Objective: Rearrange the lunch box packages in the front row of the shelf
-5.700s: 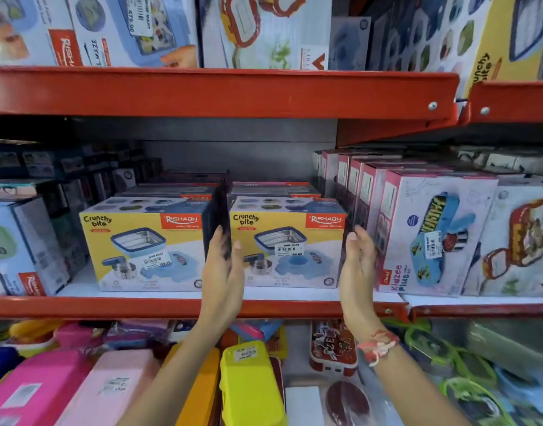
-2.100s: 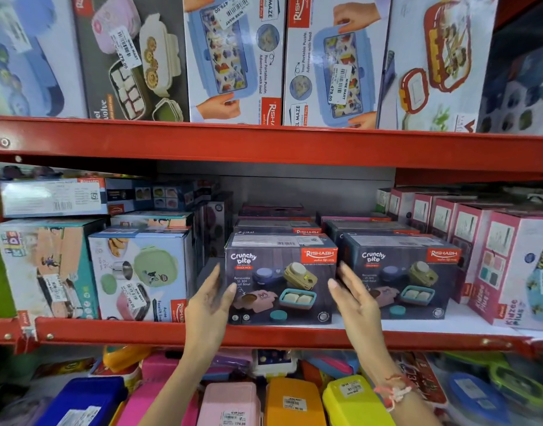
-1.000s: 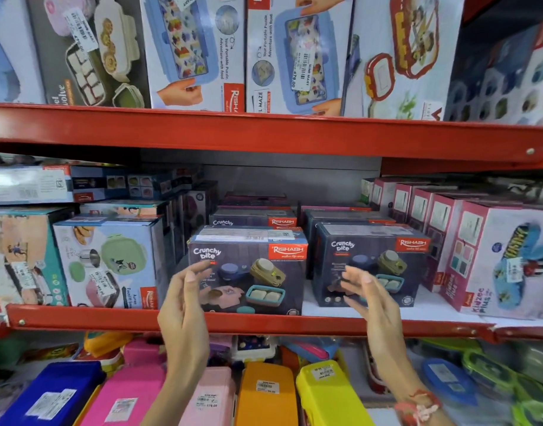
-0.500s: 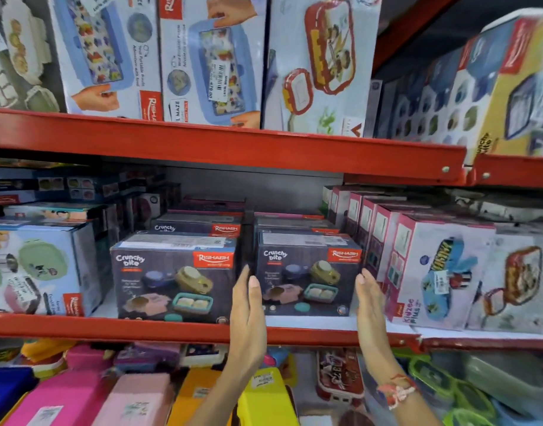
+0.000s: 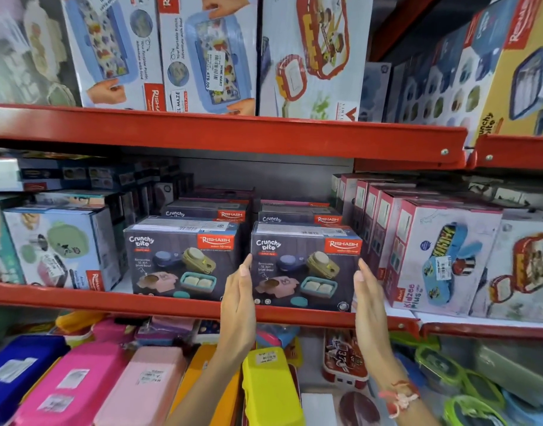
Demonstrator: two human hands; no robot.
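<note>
2 dark grey cardboard lunch box packages printed "Crunchy bite" stand side by side at the front lip of the red metal shelf, with more of the same stacked in rows behind them. The right-hand package is bracketed by both hands: the left hand lies flat against its left edge, in the narrow gap beside the left-hand package, and the right hand lies flat against its right edge, just beside the pink and white "Kidzee Plus" carton. Fingers on both are straight and together, palms facing each other, so nothing is clasped; it looks like a light squeeze from 2 sides, though whether the palms press firmly I cannot tell.

That hold suits squaring a box, I judge: flat palms can slide it, or turn it to face front, without lifting. The package sits upright, its face about level with its neighbour's, so this row seems nearly dressed. Pushing too far right could knock the pink carton askew.
</note>
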